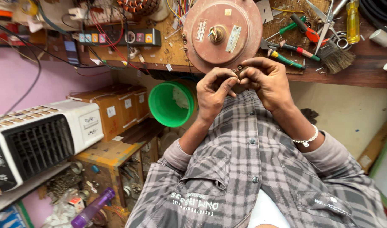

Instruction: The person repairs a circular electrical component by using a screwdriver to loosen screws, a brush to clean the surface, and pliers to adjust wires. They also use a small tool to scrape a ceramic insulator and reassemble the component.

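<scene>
At the near edge of the wooden workbench (362,78), your two hands meet just below the rim of the round reddish-brown motor housing (222,31), which lies flat on the bench with its shaft stub pointing up at you. Your left hand (214,90) is curled nearly closed, thumb and forefinger pinched together on something very small; your right hand (267,80), with the bead bracelet at its wrist, is curled the same way and meets it fingertip to fingertip. Between them sits a small dark part (240,67) — a nut, a washer or a wire end, too small to tell — right against the housing's near rim. The risk here is plain: the part is held over open space, off the bench edge, and if either pinch slips it will likely drop past your shirt towards the green bucket (170,105) and the clutter of boxes below, where it would be hard to find. Pressing on the overhanging rim could also tip or shift the housing. To the right, pliers and screwdrivers (301,29) and a brush (337,59) lie loose — an elbow swing could sweep them off.
</scene>
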